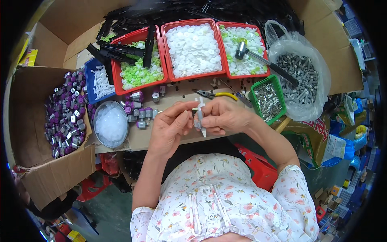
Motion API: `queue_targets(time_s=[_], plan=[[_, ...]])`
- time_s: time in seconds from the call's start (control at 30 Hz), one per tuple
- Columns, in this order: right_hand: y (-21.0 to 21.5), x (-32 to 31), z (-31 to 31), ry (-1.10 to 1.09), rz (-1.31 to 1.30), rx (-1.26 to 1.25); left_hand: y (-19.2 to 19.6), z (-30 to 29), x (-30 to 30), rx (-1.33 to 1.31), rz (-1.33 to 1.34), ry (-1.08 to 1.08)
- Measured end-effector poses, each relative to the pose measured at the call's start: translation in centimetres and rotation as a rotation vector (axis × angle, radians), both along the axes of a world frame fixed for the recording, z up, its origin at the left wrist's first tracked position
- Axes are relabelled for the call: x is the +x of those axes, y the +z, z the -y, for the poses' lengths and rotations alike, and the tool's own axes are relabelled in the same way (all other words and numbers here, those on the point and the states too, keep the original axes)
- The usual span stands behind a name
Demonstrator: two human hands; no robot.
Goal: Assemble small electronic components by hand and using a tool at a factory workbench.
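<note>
1. Mid-frame: left hand [169, 127] and right hand [223, 117] pinching slim white plastic piece [200, 117], upright.
2. Top centre: red tray [164, 48] of white discs.
3. Left: cardboard box [28, 121] of purple-capped motors.

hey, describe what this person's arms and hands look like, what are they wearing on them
Both hands, the left hand and the right hand, are bare: no gloves, and no rings or watch that I can make out. The forearms are uncovered. Short sleeves of a white blouse with a small pink and green floral print end near the elbows.

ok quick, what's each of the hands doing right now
Left hand: closed, pinching the slim white plastic stick part.
Right hand: closed around the same part.
</note>
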State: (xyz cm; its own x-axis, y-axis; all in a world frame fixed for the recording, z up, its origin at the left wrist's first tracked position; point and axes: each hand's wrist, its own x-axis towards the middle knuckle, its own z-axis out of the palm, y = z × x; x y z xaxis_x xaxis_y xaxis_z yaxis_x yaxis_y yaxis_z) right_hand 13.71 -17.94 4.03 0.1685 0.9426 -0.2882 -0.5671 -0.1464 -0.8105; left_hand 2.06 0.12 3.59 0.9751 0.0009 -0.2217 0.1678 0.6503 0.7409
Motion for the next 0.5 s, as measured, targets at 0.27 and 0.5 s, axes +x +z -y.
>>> queue_targets(time_s=[0.27,0.5], plan=[[0.2,-0.5,-0.8,-0.007,-0.108,0.067,-0.8,0.7,-1.1,0.022,-0.079,0.121],[0.0,-1.3,-1.5,-0.091,-0.135,0.031,-1.0,0.8,-1.1,-0.059,0.006,0.111]])
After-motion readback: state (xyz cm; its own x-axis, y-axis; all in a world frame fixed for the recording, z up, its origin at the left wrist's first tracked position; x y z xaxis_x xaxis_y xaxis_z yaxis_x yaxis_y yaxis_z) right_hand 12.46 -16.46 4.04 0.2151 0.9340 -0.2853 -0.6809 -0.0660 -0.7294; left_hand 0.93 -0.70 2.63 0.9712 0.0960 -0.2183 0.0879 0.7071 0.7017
